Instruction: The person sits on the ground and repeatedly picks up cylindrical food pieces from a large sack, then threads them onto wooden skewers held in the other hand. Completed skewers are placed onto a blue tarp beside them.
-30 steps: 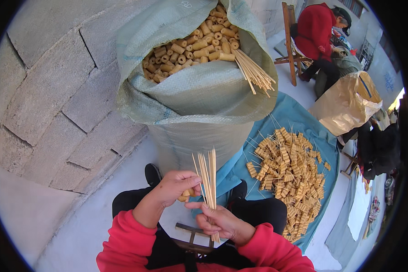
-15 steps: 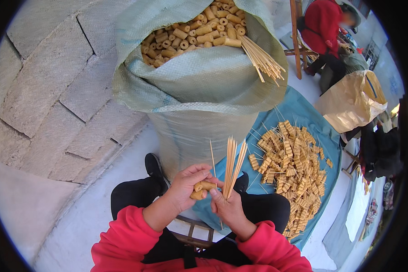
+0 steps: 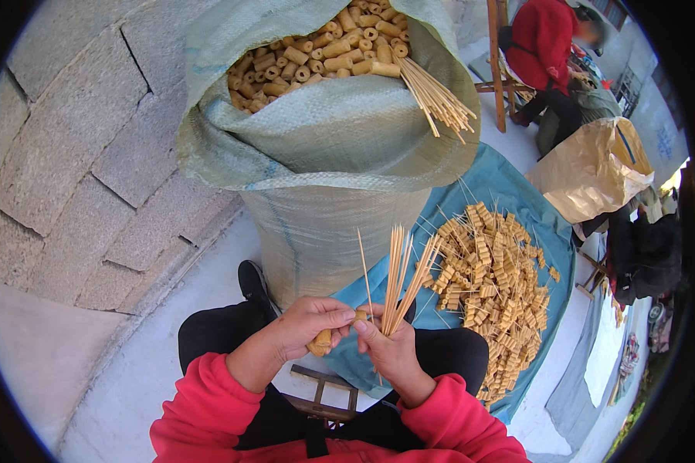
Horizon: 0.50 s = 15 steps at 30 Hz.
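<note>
My left hand (image 3: 305,324) is closed around a few short tan hollow tube pieces (image 3: 319,344). One piece sits at its fingertips, against a single thin wooden stick (image 3: 365,272) that stands nearly upright. In my right hand (image 3: 390,347) a fanned bundle of wooden sticks (image 3: 399,287) is gripped, points upward. The two hands nearly meet above my lap. Right of them a large heap of skewered tube pieces (image 3: 498,297) lies on a blue cloth (image 3: 537,204). Before me stands a big woven sack (image 3: 332,231) full of loose tube pieces (image 3: 309,58).
More sticks (image 3: 438,96) rest on the sack's right rim. A block wall (image 3: 93,170) runs along the left. At the far right are a brown paper bag (image 3: 594,170) and a person in red (image 3: 544,42) beside a wooden frame (image 3: 496,65). A low wooden stool (image 3: 324,393) shows under me.
My left hand has turned, and its fingers have closed more over the tube pieces, bringing one to the single stick. The stick bundle in my right hand has spread wider. The view has shifted slightly.
</note>
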Motion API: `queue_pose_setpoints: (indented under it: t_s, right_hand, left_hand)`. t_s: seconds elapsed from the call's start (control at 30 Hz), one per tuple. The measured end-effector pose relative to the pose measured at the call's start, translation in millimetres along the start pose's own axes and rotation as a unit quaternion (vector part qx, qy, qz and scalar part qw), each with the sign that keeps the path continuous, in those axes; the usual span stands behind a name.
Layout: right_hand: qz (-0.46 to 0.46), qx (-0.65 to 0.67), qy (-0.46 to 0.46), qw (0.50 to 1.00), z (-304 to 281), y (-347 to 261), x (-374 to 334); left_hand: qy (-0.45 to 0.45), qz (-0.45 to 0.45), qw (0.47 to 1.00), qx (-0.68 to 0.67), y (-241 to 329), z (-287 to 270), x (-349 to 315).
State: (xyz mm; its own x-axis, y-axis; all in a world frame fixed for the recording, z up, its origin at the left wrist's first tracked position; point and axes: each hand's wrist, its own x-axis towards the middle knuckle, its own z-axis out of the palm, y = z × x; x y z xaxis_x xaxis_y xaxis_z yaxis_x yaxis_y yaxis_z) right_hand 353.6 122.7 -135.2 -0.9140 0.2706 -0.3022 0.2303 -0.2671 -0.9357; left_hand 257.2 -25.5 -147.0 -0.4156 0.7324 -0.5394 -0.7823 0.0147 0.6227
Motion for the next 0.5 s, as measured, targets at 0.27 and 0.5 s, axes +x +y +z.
queue_pose_setpoints:
  t_s: [0.27,0.5]
  right_hand:
    - [0.016,-0.090,-0.145,0.985,-6,-6,-19]
    - [0.049,-0.071,-0.128,0.988,-6,-10,-21]
  left_hand:
    - [0.099,0.165,0.962,-0.196,30,-10,-12]
    - [0.102,0.222,0.948,-0.204,27,-11,-10]
